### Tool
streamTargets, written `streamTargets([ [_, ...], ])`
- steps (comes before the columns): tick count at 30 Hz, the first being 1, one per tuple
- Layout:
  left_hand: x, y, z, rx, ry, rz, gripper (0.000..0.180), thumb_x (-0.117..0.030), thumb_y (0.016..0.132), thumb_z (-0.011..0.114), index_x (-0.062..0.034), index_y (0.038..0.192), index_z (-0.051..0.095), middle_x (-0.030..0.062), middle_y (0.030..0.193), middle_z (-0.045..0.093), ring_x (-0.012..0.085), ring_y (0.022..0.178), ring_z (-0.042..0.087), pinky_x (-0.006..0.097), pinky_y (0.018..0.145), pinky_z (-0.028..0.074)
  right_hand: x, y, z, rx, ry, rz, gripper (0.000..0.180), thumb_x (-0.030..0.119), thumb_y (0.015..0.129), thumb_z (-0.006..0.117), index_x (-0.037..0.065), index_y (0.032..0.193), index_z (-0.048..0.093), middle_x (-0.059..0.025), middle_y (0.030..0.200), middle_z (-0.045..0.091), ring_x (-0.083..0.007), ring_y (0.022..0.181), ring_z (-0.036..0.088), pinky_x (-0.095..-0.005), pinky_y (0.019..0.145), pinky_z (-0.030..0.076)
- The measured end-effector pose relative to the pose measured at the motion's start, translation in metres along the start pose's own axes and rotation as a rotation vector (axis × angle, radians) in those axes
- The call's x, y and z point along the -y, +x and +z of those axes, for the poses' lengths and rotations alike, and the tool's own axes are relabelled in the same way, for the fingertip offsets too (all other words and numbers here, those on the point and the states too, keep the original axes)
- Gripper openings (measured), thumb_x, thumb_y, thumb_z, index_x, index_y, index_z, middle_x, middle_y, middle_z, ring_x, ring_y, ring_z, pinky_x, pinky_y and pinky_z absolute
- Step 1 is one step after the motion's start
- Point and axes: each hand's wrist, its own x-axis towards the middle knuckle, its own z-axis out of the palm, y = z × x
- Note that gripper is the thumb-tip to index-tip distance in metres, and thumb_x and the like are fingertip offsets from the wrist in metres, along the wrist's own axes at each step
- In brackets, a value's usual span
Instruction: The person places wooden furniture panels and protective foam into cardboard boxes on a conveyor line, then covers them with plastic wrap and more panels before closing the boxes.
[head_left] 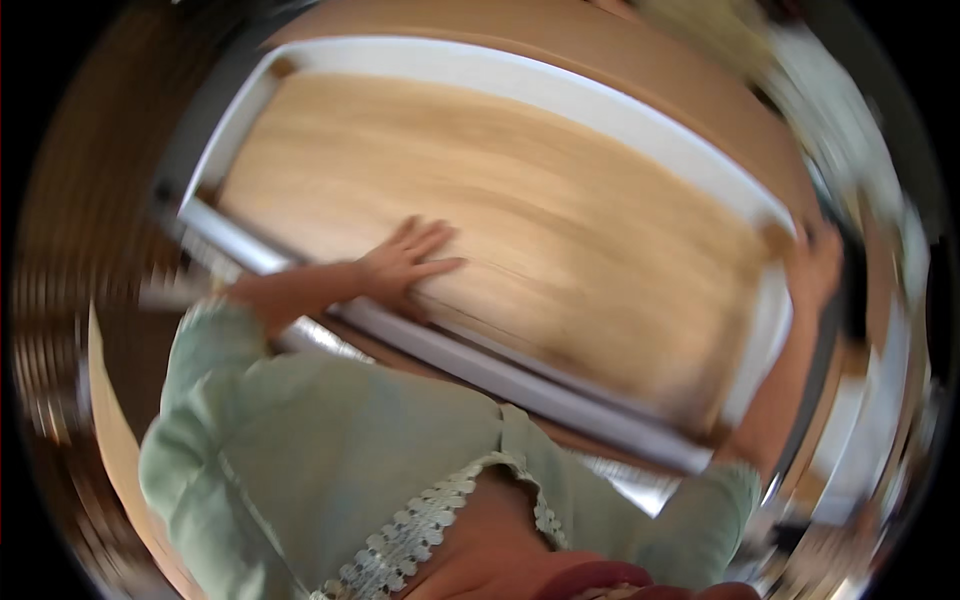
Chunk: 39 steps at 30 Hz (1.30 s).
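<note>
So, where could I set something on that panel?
The wooden panel is bare between the left hand and the far and right sides of the white frame. Crowded: under that hand, and the far-right corner beside the right hand.

The one view comes from the left of two wide fisheye cameras worn side by side on the person's head. It faces steeply down from close above, so the lace-edged green top fills much of the lower part and the white-sided wooden tray, seen at a slant, spans the middle. The left hand falls near the centre, the right hand toward the curved right rim
</note>
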Motion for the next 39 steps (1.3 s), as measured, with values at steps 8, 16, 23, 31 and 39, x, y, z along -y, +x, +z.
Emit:
streamTargets([
  [8, 0.014, 0.000, 0.017, -0.190, -0.140, 0.262, 0.097, -0.054, 0.053, 0.075, -0.0171, 0.134, 0.036, 0.0210, 0.144, 0.017, 0.0381, 0.134, 0.013, 0.061, 0.103, 0.008, -0.069, -0.033, 0.161, -0.435, -0.737, -0.149, 0.036, 0.039, 0.090, 0.046, 0.012, 0.112, 0.057, -0.0084, 0.098, 0.064, -0.0255, 0.087, 0.062, -0.0366, 0.063, 0.052],
  [16, 0.020, 0.014, 0.016, -0.237, -0.153, 0.328, 0.095, -0.054, 0.053, 0.074, -0.0151, 0.133, 0.038, 0.0216, 0.142, 0.021, 0.0384, 0.133, 0.015, 0.061, 0.103, 0.006, -0.091, -0.029, 0.149, 0.214, -0.512, -0.107, 0.046, 0.038, 0.093, 0.041, 0.004, 0.124, 0.045, -0.0157, 0.117, 0.054, -0.0318, 0.106, 0.051, -0.0452, 0.083, 0.043],
  [23, 0.020, 0.019, 0.028, -0.263, -0.094, 0.426, 0.093, -0.057, 0.055, 0.071, -0.0137, 0.131, 0.040, 0.0200, 0.141, 0.024, 0.0398, 0.133, 0.015, 0.061, 0.103, 0.004, 0.108, -0.111, -0.016, 0.520, 0.697, -0.169, 0.043, 0.021, 0.091, 0.047, -0.004, 0.125, 0.043, -0.0216, 0.139, 0.029, -0.0359, 0.128, 0.027, -0.0429, 0.104, 0.025],
  [31, 0.013, 0.049, 0.045, -0.318, -0.021, 0.523, 0.096, -0.064, 0.055, 0.063, -0.0089, 0.130, 0.041, 0.0194, 0.139, 0.031, 0.0406, 0.130, 0.021, 0.062, 0.102, 0.005, 0.147, -0.217, -0.167, 1.181, 0.357, -0.037, 0.048, 0.031, 0.086, 0.053, 0.001, 0.123, 0.047, -0.0264, 0.131, 0.038, -0.0414, 0.119, 0.038, -0.0422, 0.101, 0.031],
  [39, 0.035, 0.012, -0.015, 0.102, 0.231, 0.376, 0.108, -0.065, 0.052, 0.066, -0.0179, 0.140, 0.026, 0.0192, 0.145, 0.015, 0.0365, 0.134, 0.013, 0.059, 0.104, 0.004, 0.163, -0.297, -0.261, 0.143, 0.367, 0.468, 0.030, 0.014, 0.087, 0.054, -0.002, 0.112, 0.054, -0.0190, 0.115, 0.054, -0.0309, 0.108, 0.050, -0.0369, 0.089, 0.040],
])
